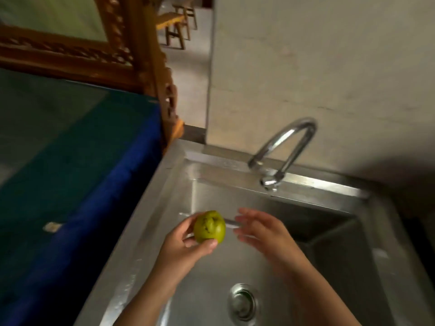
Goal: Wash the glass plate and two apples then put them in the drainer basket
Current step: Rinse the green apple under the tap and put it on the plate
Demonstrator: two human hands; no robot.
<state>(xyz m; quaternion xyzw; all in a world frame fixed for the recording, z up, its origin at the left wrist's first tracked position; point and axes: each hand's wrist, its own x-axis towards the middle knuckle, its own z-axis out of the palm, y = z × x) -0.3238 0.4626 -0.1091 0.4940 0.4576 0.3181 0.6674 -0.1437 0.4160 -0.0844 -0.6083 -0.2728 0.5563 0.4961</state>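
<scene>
A green apple with dark blemishes is held over the left side of the steel sink. My left hand grips it between thumb and fingers. Just to the apple's right, my right hand hovers with its fingers spread and nothing in it, a small gap away from the fruit. The curved chrome tap stands at the sink's back rim, and I see no water running from it. The glass plate, the second apple and the drainer basket are not in view.
The sink's drain lies near the bottom of the basin. A table with a dark green top and blue cloth adjoins the sink on the left, carrying a carved wooden frame. A plain wall rises behind the tap.
</scene>
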